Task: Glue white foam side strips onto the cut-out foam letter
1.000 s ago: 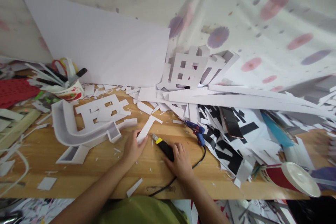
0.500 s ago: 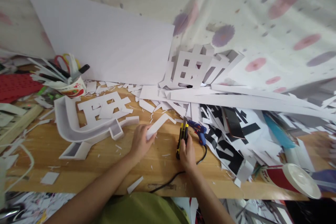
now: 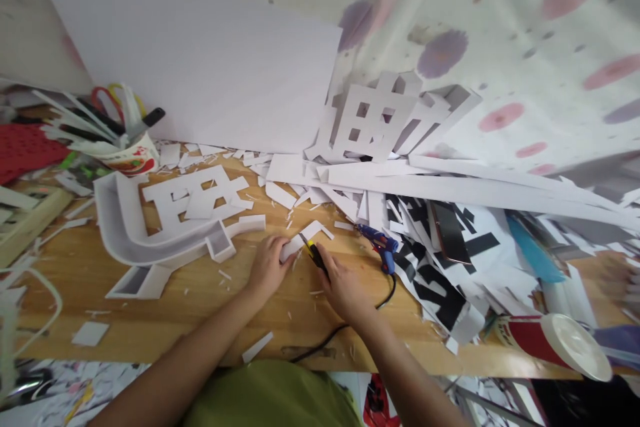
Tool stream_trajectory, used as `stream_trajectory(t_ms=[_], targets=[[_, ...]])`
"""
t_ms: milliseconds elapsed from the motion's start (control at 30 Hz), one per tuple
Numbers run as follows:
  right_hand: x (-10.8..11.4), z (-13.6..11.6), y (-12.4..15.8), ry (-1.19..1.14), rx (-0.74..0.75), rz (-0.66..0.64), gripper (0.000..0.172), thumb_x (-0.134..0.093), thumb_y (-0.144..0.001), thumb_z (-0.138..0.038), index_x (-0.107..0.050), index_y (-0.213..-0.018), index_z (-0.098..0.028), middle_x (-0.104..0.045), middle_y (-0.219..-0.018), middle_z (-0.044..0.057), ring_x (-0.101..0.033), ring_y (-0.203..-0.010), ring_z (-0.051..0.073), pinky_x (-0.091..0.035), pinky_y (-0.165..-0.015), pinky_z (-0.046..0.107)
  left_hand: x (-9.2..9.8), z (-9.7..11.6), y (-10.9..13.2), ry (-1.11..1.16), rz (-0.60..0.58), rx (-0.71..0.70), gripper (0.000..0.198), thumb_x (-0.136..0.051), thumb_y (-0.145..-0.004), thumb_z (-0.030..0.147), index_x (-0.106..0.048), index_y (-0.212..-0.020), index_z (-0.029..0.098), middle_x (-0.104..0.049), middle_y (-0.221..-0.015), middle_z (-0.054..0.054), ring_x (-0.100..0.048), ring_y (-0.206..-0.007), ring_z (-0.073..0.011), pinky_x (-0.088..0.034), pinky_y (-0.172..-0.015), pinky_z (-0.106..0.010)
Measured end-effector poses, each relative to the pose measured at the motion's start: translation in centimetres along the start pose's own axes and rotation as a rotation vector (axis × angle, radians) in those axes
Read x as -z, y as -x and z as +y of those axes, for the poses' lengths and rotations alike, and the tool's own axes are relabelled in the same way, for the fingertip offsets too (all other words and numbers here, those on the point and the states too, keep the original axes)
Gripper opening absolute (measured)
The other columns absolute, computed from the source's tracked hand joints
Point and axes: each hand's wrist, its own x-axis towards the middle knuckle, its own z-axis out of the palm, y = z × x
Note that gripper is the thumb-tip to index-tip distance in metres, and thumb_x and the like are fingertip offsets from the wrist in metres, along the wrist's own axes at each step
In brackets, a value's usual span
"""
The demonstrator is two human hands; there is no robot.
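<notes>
My left hand [image 3: 270, 263] grips one end of a white foam-board strip [image 3: 291, 248] low over the wooden bench, its far part bent at an angle. In my right hand [image 3: 343, 280] is a yellow-and-black utility knife [image 3: 315, 253]. The knife's blade lies across the strip, close to my left fingers; whether it has cut in, I cannot tell. To the left of my left hand stands a curved white hollow letter piece [image 3: 170, 250] with raised walls. Behind that lies a flat white cut-out character [image 3: 193, 197].
A blue glue gun [image 3: 381, 243] with a black cord lies right of my right hand. A dark phone [image 3: 449, 232] rests on black-and-white sheets. Further out are a paper cup [image 3: 555, 343], a tool-filled tub [image 3: 130, 157], long white strips [image 3: 450, 187] and a white character [image 3: 373, 120].
My right hand has moved left with the utility knife, from beside the glue gun onto the strip. The left hand still holds the strip. The view has shifted slightly.
</notes>
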Motion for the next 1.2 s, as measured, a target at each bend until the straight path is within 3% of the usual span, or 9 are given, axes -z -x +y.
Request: stream_trajectory(t_ms=[400,800,1200], targets=[[1.1,-1.2,-0.6,0.176,-0.031,-0.136,0.048,-0.034,-0.090,-0.024,-0.031,-0.138,-0.021,-0.063,-0.095,0.011,-0.063,-0.079,0.022,-0.043,-0.065,0.028,-0.2,-0.3,0.2,-0.010,-0.010,-0.026,0.017,-0.057,-0.079,0.025,-0.056,-0.094,0.016,-0.062,-0.095,-0.008,-0.053,-0.090,-0.0219,-0.044,-0.082,-0.036],[1.6,-1.7,-0.6,0.188,-0.051,-0.200,0.048,-0.034,-0.092,-0.024,-0.028,-0.139,-0.021,-0.062,-0.099,0.010,-0.062,-0.084,0.021,-0.043,-0.069,0.028,-0.2,-0.3,0.1,-0.026,0.036,-0.073,0.016,-0.058,-0.078,0.023,-0.057,-0.093,0.018,-0.063,-0.090,-0.006,-0.054,-0.086,-0.0211,-0.045,-0.079,-0.035],[2.2,-2.7,-1.4,0.467,0.061,-0.242,0.050,-0.029,-0.091,-0.016,-0.021,-0.141,-0.015,-0.064,-0.095,0.013,-0.064,-0.077,0.021,-0.045,-0.060,0.027,-0.1,0.0,0.2,-0.117,-0.022,-0.109,0.018,-0.049,-0.084,0.030,-0.060,-0.081,0.016,-0.059,-0.080,-0.007,-0.052,-0.080,-0.0213,-0.043,-0.071,-0.034]])
